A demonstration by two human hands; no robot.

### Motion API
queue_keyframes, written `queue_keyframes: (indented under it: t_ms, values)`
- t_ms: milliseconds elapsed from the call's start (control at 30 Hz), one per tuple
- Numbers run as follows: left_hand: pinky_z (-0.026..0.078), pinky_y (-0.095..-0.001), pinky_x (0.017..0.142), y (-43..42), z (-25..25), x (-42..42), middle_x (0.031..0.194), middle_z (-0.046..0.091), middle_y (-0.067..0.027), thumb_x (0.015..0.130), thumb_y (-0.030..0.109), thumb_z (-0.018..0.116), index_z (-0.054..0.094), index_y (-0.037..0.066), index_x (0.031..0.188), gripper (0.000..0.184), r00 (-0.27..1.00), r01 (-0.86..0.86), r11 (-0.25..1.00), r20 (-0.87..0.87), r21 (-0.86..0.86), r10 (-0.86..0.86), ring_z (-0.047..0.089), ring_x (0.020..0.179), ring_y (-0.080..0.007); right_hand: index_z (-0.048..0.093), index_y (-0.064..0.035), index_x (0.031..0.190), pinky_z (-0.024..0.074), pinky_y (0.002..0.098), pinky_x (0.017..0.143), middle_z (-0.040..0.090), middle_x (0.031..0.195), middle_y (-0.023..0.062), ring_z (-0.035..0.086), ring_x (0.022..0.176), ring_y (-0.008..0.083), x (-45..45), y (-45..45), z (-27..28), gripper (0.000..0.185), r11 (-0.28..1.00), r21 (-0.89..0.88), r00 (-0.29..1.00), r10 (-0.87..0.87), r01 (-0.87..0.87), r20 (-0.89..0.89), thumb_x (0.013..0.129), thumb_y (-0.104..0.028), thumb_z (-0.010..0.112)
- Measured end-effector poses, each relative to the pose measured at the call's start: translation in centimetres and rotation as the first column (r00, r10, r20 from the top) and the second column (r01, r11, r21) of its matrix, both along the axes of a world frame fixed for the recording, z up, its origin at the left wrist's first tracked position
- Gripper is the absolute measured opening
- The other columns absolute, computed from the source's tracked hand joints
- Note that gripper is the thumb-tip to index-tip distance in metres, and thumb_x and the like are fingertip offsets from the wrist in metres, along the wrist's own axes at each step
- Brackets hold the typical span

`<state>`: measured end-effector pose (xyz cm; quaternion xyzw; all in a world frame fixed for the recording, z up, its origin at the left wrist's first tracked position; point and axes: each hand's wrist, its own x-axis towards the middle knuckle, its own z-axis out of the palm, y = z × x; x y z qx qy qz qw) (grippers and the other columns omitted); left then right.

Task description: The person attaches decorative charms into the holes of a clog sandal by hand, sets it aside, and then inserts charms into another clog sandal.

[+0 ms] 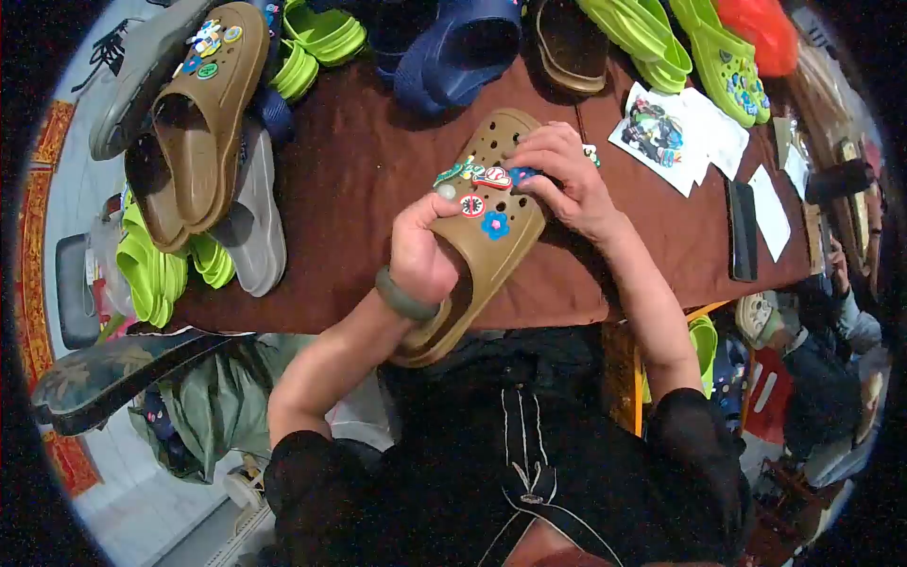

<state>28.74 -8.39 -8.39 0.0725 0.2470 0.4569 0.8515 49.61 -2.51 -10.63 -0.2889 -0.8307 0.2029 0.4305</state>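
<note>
A brown clog [491,274] with a holed upper is tilted above the table's near edge, its heel towards me. My left hand [422,250] grips it at the foot opening, the thumb on top and the other fingers hidden inside. On the upper are a blue flower charm [495,225], a round red-and-white charm [471,205], a baseball charm [492,177] and a green charm [455,171]. My right hand [572,184] is closed at the far side of the upper, thumb and fingertips on a small blue charm [521,176].
Brown and grey clogs [203,123] are stacked at left, above green ones [151,274]. Navy clogs [468,57] and green clogs [723,66] line the back. Printed sheets [661,132] and a black phone [742,231] lie at right on the brown cloth [350,189]. Another person [822,350] is at far right.
</note>
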Motion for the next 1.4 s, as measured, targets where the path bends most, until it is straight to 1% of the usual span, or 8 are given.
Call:
queue_keyframes:
  t_ms: [233, 433, 733, 933, 967, 1033, 1100, 1400]
  values:
    - [0.04, -0.0469, 0.102, 0.0, 0.0, 0.2, 0.124, 0.056, -0.0197, 0.085, 0.016, 0.043, 0.047, -0.004, 0.126, 0.046, 0.999, 0.004, 1.0, -0.043, 0.004, -0.003, 0.055, 0.113, -0.0333, 0.061, -0.0058, 0.093, 0.0374, 0.038, 0.088, 0.059, 0.093, 0.0083, 0.051, 0.097, 0.0261, -1.1, -0.4, -0.8, 0.012, 0.995, 0.024, 0.99, -0.099, 0.101, -0.099, 0.083, -0.011, 0.061]
    - [0.043, -0.0451, 0.099, -0.4, 0.6, 1.0, 0.121, 0.058, -0.0183, 0.083, 0.011, 0.044, 0.048, -0.004, 0.126, 0.045, 0.992, 0.039, 0.999, -0.118, 0.025, -0.036, 0.057, 0.111, -0.0312, 0.058, -0.0035, 0.098, 0.0417, 0.0258, 0.082, 0.058, 0.095, 0.0022, 0.052, 0.09, 0.0123, -0.5, -0.6, -0.9, 0.018, 0.816, -0.557, 0.827, -0.201, -0.155, -0.525, 0.097, -0.019, 0.049]
    - [0.046, -0.0419, 0.095, -1.2, 1.2, 1.7, 0.122, 0.059, -0.0123, 0.092, 0.015, 0.051, 0.05, 0.002, 0.127, 0.037, 0.973, 0.031, 0.998, -0.231, 0.053, -0.018, 0.058, 0.109, -0.0257, 0.055, -0.0043, 0.118, 0.0458, 0.0247, 0.083, 0.059, 0.105, 0.0023, 0.056, 0.092, 0.0101, 3.2, 1.5, -0.6, 0.033, 0.714, -0.7, 0.816, -0.392, -0.023, -0.426, 0.087, -0.01, 0.064]
    - [0.045, -0.0434, 0.098, -1.2, 0.9, 1.5, 0.126, 0.056, -0.0125, 0.097, 0.021, 0.046, 0.046, 0.004, 0.131, 0.037, 0.99, 0.048, 0.998, -0.135, 0.035, -0.042, 0.057, 0.112, -0.0259, 0.058, -0.0073, 0.119, 0.0348, 0.0364, 0.103, 0.054, 0.12, 0.0107, 0.046, 0.12, 0.0241, 2.9, 1.5, -0.5, 0.045, 0.925, -0.282, 0.949, -0.296, 0.256, -0.11, 0.077, -0.016, 0.071]
    - [0.045, -0.0433, 0.098, -1.3, 0.9, 1.4, 0.127, 0.055, -0.0125, 0.097, 0.022, 0.045, 0.045, 0.004, 0.131, 0.038, 0.991, 0.055, 0.998, -0.126, 0.036, -0.05, 0.056, 0.113, -0.0258, 0.06, -0.0101, 0.118, 0.0322, 0.0387, 0.105, 0.052, 0.122, 0.0122, 0.042, 0.123, 0.0259, 2.9, 1.1, 0.1, 0.046, 0.948, -0.312, 0.983, -0.11, 0.06, -0.145, 0.075, -0.017, 0.073]
    - [0.044, -0.0432, 0.099, -1.3, 1.1, 1.4, 0.128, 0.054, -0.0123, 0.098, 0.023, 0.044, 0.042, 0.004, 0.133, 0.04, 0.992, 0.069, 0.997, -0.109, 0.047, -0.063, 0.056, 0.114, -0.0255, 0.064, -0.0117, 0.113, 0.0312, 0.0385, 0.103, 0.055, 0.119, 0.0084, 0.044, 0.118, 0.0244, 1.7, -0.3, 1.7, 0.044, 0.941, -0.296, 0.986, 0.149, -0.166, -0.081, 0.072, -0.021, 0.076]
    - [0.043, -0.0424, 0.1, -1.3, 0.9, 1.3, 0.128, 0.054, -0.0119, 0.098, 0.022, 0.044, 0.042, 0.004, 0.134, 0.039, 0.995, 0.079, 0.994, -0.066, 0.076, -0.074, 0.055, 0.114, -0.0249, 0.068, -0.0126, 0.105, 0.0297, 0.0378, 0.1, 0.058, 0.112, 0.0035, 0.046, 0.112, 0.023, 0.7, -0.6, 1.5, 0.04, 0.984, -0.151, 0.986, 0.111, -0.091, 0.125, 0.069, -0.026, 0.079]
    - [0.044, -0.0413, 0.1, -1.2, -0.1, 0.9, 0.123, 0.056, -0.0107, 0.096, 0.016, 0.048, 0.043, 0.003, 0.131, 0.037, 0.996, 0.05, 0.995, -0.084, 0.083, -0.043, 0.056, 0.112, -0.024, 0.069, -0.0071, 0.087, 0.0412, 0.0343, 0.071, 0.061, 0.081, 0.0052, 0.054, 0.076, 0.0238, -1.6, -0.9, 0.3, 0.009, 0.983, 0.179, 0.998, -0.04, 0.049, -0.054, 0.078, -0.011, 0.068]
